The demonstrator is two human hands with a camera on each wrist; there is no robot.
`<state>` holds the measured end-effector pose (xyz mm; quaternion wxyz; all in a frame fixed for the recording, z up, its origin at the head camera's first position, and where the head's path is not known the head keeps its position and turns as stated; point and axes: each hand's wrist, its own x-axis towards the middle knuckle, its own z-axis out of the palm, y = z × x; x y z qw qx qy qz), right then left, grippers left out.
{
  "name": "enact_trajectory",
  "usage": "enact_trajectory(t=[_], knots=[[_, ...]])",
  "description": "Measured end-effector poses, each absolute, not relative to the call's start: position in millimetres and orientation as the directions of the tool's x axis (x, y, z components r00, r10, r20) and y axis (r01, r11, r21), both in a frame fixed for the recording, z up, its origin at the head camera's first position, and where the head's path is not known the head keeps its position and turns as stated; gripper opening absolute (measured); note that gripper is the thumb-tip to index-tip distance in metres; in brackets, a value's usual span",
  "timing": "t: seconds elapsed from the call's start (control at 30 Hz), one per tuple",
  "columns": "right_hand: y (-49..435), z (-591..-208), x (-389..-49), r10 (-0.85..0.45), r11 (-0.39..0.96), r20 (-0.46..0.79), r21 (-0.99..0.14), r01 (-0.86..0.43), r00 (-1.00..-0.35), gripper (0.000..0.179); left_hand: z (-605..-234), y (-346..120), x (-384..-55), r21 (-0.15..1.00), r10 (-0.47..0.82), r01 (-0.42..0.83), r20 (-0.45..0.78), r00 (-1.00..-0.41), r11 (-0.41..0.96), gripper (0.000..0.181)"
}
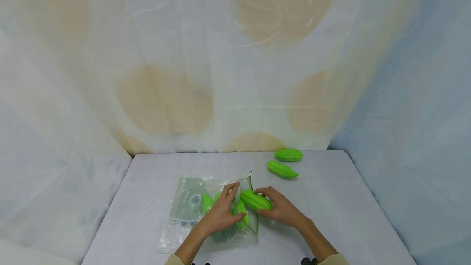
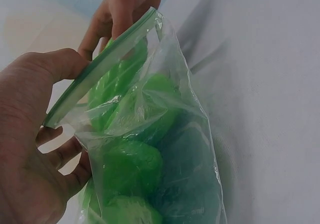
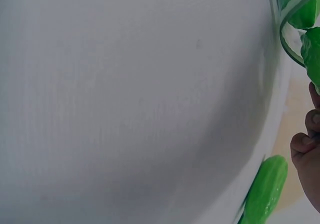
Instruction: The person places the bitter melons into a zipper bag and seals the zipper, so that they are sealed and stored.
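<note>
A clear zip bag (image 1: 176,212) with a green seal strip lies on the table, its mouth facing right and held apart. My left hand (image 1: 222,212) holds the bag's rim, with the thumb (image 2: 67,64) at the seal strip and the other fingers under it. Several green ridged bitter melons (image 2: 130,166) show through the plastic. At the mouth, my right hand (image 1: 279,207) grips another bitter melon (image 1: 256,200), whose left end reaches in past the rim. In the right wrist view only part of a hand (image 3: 310,144) shows at the right edge.
Two more bitter melons, one nearer (image 1: 282,169) and one farther (image 1: 288,155), lie at the back right of the white table (image 1: 324,199). Patterned curtain sheets (image 1: 228,72) stand behind the table and along both sides.
</note>
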<state>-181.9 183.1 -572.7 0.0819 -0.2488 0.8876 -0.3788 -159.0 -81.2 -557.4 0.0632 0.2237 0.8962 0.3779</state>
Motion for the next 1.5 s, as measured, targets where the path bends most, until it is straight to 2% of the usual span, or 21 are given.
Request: enact_trajectory(t=[0.33, 0.93, 1.5], knots=[[177.9, -573.1, -178.7, -0.497, 0.61, -0.033, -0.724, -0.322, -0.867, 0.065, -562.6, -82.6, -157.7, 0.703, 0.452, 0.375, 0.085, -0.888, 0.604, 0.095], [173.9, -571.9, -176.4, -0.511, 0.617, -0.062, -0.721, -0.315, -0.857, 0.065, -565.7, -83.1, -156.2, 0.717, 0.446, 0.368, 0.089, -0.891, 0.592, 0.095], [173.1, -569.2, -175.5, -0.586, 0.529, -0.011, -0.762, -0.372, -0.81, 0.045, -566.9, -82.6, -155.9, 0.707, 0.447, 0.39, 0.117, -0.887, 0.59, 0.096]])
